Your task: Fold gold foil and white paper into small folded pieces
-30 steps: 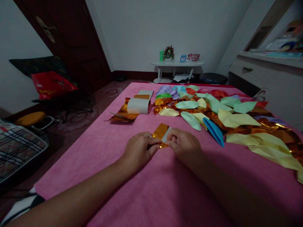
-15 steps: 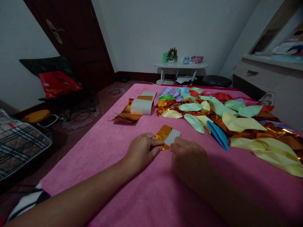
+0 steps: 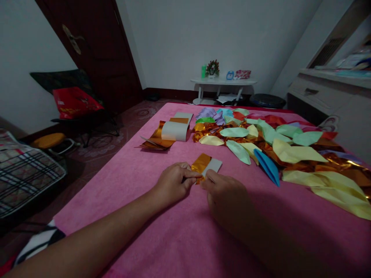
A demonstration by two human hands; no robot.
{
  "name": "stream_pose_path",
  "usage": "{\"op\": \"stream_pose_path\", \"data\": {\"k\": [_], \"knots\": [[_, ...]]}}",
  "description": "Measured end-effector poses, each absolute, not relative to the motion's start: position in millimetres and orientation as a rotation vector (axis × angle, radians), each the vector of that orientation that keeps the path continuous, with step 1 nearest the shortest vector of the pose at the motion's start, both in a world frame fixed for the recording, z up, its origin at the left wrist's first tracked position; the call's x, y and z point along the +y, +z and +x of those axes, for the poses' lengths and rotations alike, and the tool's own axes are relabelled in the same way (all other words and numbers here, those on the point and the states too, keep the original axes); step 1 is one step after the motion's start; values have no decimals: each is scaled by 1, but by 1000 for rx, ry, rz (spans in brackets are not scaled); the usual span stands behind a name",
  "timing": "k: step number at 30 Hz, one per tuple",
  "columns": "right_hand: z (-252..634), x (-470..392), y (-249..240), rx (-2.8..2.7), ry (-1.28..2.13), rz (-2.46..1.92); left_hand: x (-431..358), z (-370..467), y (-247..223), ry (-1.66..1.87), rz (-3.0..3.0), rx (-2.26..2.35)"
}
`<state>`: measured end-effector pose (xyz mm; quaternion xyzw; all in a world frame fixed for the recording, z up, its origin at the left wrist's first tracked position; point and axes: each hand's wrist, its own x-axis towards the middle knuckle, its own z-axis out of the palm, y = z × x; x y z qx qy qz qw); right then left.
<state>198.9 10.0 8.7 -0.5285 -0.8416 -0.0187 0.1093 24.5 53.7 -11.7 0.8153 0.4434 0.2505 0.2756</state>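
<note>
A small sheet of gold foil paper [image 3: 201, 162], partly folded so that its pale grey back shows on the right, lies on the pink cloth. My left hand [image 3: 175, 180] has its fingers closed at the sheet's near left edge, pinching or pressing it. From the right, my right hand [image 3: 224, 189] is closed on the near edge, its fingertips almost touching those of the left. The fingers hide the sheet's near corner. Beyond my left hand lies a stack of gold paper [image 3: 159, 137] with one grey-backed sheet [image 3: 174, 131] curled over.
Many folded paper pieces in yellow, green [image 3: 238, 151], gold and purple cover the right side of the pink cloth [image 3: 116, 189]. A blue folded paper [image 3: 267, 166] lies nearest my right hand. A white table [image 3: 223, 81] stands at the far wall; a chair holds a red bag [image 3: 75, 102].
My right hand has moved slightly left along the sheet's near edge, closer to my left hand. The whole view has shifted a little.
</note>
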Motion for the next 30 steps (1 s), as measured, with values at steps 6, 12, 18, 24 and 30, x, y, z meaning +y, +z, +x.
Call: {"op": "stream_pose_path", "data": {"k": [6,12,18,24,30], "knots": [[201,13,2,-2429,23,-1581,60,15,-4,716,1974,1032],[198,11,6,-2426,21,-1569,59,21,-8,865,1922,1224],[197,12,2,-2330,118,-1569,59,29,-9,796,2071,1484],[200,16,-3,-2177,305,-1540,57,30,-10,751,2012,1466],[201,20,-3,-2119,361,-1518,53,32,-14,846,2110,1490]]}}
